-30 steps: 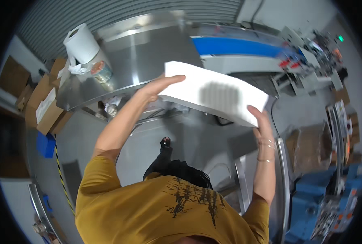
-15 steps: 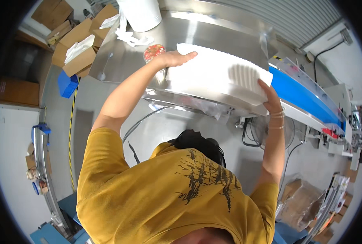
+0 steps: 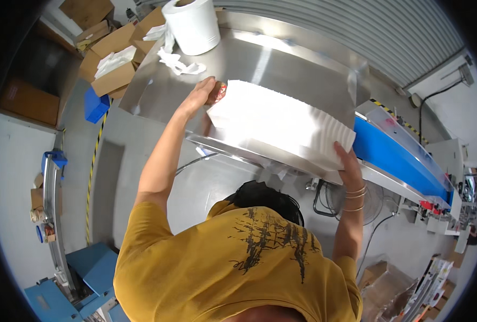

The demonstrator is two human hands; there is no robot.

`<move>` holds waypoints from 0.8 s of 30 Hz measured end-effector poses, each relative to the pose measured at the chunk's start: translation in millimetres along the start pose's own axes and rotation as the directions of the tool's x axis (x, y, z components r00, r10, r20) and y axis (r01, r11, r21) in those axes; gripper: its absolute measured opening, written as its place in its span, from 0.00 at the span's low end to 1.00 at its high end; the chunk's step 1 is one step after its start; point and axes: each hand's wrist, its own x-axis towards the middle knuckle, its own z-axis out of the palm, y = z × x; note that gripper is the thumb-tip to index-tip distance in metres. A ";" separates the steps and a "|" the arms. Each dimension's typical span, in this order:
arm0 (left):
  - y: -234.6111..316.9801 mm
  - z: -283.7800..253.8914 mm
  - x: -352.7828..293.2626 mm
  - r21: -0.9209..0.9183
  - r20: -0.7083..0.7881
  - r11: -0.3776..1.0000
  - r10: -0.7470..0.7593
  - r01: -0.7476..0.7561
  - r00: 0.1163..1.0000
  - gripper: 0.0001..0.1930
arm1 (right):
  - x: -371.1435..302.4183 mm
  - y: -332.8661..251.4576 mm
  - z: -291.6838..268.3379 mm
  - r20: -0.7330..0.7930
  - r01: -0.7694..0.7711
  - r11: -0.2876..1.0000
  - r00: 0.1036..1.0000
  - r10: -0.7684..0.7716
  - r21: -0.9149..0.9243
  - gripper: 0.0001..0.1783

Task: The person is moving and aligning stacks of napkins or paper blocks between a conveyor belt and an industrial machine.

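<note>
A long white stack point(image 3: 276, 121) of thin, ridged-looking sheets lies along the near side of the steel table point(image 3: 281, 67). My left hand point(image 3: 198, 95) is at its left end, fingers curled around a round container with a red patterned top point(image 3: 218, 93). That container stands against the stack's end and is partly covered by my fingers. At the right end, my right hand point(image 3: 349, 163) grips the stack, the thumb side on its near face; the other fingers are partly hidden.
A large white paper roll point(image 3: 193, 32) stands at the table's far left, with a loose crumpled strip point(image 3: 179, 64) beside it. A blue conveyor belt point(image 3: 405, 161) adjoins the table on the right. Left of the table are open cardboard boxes point(image 3: 115, 75) and a blue bin point(image 3: 96, 104).
My left hand has left the top of the stack and moved left onto the red-topped container, which now sits against the stack's end. My right hand stays at the right end.
</note>
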 end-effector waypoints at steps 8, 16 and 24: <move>-21.2 7.4 14.7 0.444 -0.061 0.888 0.162 -0.119 0.985 0.33 | -18.2 -13.6 -7.3 0.032 0.108 0.920 0.994 -0.104 -0.377 0.27; 27.4 117.9 -82.5 0.649 -0.306 0.642 0.711 -0.408 0.633 0.29 | -25.0 -46.4 -35.9 -0.064 -0.230 0.928 0.973 0.221 -0.293 0.28; 49.6 368.9 -156.4 0.707 0.026 0.497 0.693 -0.503 0.721 0.35 | 9.8 -6.1 -100.5 0.346 -0.358 0.853 0.910 0.228 0.381 0.23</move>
